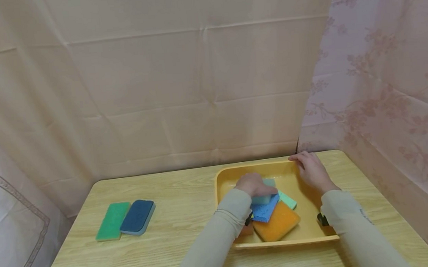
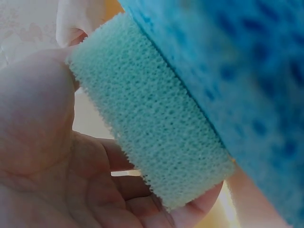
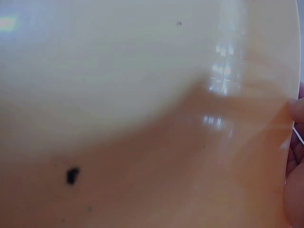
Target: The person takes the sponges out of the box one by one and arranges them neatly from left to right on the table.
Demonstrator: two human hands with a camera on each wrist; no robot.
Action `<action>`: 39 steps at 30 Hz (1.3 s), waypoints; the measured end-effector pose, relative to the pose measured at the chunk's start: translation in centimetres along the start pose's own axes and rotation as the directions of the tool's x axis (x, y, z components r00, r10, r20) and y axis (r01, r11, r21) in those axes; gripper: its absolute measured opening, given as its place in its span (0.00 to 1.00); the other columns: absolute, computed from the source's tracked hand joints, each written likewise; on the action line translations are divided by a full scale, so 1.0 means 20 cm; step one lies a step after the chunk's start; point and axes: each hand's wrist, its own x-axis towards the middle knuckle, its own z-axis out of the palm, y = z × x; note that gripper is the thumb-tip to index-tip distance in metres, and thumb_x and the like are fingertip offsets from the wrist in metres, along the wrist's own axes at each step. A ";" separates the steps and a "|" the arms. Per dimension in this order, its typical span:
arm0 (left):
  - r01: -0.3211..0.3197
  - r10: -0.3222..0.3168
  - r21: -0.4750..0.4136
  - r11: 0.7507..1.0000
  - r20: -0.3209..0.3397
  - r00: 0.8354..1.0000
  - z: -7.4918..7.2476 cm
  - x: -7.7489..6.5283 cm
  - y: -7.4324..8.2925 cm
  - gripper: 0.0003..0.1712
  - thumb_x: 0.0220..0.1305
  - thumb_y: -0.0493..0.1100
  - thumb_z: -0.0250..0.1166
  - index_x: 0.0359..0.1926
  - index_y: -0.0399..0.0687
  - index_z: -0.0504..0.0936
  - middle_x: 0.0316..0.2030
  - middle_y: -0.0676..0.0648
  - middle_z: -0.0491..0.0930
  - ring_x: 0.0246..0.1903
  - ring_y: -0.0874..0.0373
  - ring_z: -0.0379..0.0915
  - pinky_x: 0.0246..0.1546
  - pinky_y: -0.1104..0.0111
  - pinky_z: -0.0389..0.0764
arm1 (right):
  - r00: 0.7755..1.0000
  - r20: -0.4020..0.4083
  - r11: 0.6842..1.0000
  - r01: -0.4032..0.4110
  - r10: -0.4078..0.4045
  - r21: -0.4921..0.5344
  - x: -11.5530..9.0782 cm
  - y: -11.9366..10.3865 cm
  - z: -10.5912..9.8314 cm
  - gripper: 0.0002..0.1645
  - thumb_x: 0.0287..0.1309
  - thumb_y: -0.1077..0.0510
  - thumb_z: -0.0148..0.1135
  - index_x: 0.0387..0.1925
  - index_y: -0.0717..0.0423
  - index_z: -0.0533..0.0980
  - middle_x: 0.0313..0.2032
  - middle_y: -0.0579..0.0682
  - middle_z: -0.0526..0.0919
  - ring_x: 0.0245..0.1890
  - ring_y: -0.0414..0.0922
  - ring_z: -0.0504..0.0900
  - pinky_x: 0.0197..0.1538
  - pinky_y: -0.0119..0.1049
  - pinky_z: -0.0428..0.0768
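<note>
My left hand (image 1: 253, 184) is inside the yellow tray (image 1: 284, 242), its thumb and fingers around a pale green, porous sponge (image 2: 152, 114). Against that sponge lies a speckled blue sponge (image 1: 265, 209), large and close in the left wrist view. Under and beside them are an orange sponge (image 1: 279, 223), a mint green one (image 1: 287, 199) and a reddish one (image 1: 247, 230) partly hidden by the left sleeve. At the tray's far right corner, my right hand (image 1: 312, 171) grips the rim; the right wrist view shows the tray's glossy wall (image 3: 247, 156) with fingers at its edge.
To the left on the wooden table (image 1: 183, 221), a green sponge (image 1: 113, 221) lies touching or close to a dark blue sponge (image 1: 138, 216) with a lighter base. A beige curtain (image 1: 202, 88) hangs behind the table, and a floral cloth (image 1: 386, 93) hangs at the right.
</note>
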 end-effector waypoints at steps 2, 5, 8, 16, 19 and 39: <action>-0.001 0.001 0.000 1.000 -0.003 1.000 0.00 0.00 0.00 0.38 0.56 0.71 0.68 0.56 0.47 0.84 0.46 0.48 0.83 0.40 0.56 0.75 0.47 0.64 0.78 | 1.000 0.000 1.000 0.000 0.000 0.002 0.00 0.00 0.00 0.13 0.67 0.74 0.55 0.47 0.66 0.82 0.44 0.63 0.81 0.49 0.64 0.74 0.58 0.60 0.70; -0.006 0.006 0.002 1.000 -0.011 1.000 -0.01 0.00 0.00 0.38 0.57 0.71 0.68 0.55 0.47 0.84 0.46 0.48 0.83 0.40 0.56 0.75 0.46 0.64 0.79 | 1.000 0.005 1.000 0.001 -0.001 0.004 0.00 -0.01 -0.01 0.13 0.67 0.74 0.55 0.47 0.66 0.82 0.44 0.63 0.81 0.49 0.64 0.74 0.57 0.60 0.70; -0.017 0.017 0.008 1.000 -0.016 1.000 -0.01 -0.01 0.00 0.38 0.57 0.71 0.68 0.56 0.47 0.84 0.47 0.49 0.83 0.41 0.56 0.75 0.46 0.64 0.78 | 1.000 0.014 1.000 -0.002 0.002 0.003 0.00 -0.01 -0.01 0.13 0.67 0.74 0.55 0.47 0.66 0.82 0.44 0.63 0.80 0.48 0.64 0.74 0.57 0.60 0.70; -0.030 0.030 0.009 1.000 -0.030 0.999 -0.03 -0.02 0.01 0.37 0.58 0.71 0.67 0.56 0.48 0.84 0.43 0.50 0.82 0.39 0.56 0.74 0.44 0.64 0.78 | 1.000 0.005 1.000 -0.003 0.003 0.000 0.00 -0.01 -0.01 0.13 0.67 0.74 0.55 0.47 0.66 0.82 0.44 0.64 0.81 0.49 0.65 0.74 0.58 0.61 0.69; -0.027 0.027 -0.001 1.000 -0.038 0.999 -0.05 -0.02 0.01 0.37 0.58 0.71 0.67 0.55 0.48 0.83 0.39 0.50 0.80 0.36 0.56 0.73 0.40 0.64 0.77 | 1.000 0.004 1.000 -0.004 0.004 0.001 0.00 -0.01 0.00 0.13 0.67 0.74 0.55 0.47 0.66 0.82 0.44 0.64 0.81 0.50 0.65 0.74 0.59 0.61 0.69; -0.106 0.108 0.022 0.994 -0.121 0.987 -0.15 -0.11 -0.05 0.39 0.61 0.73 0.63 0.55 0.46 0.82 0.41 0.50 0.81 0.38 0.56 0.73 0.40 0.64 0.78 | 1.000 -0.011 1.000 0.007 -0.007 0.001 0.00 -0.01 0.00 0.13 0.65 0.75 0.56 0.46 0.66 0.82 0.43 0.63 0.81 0.47 0.63 0.74 0.57 0.59 0.70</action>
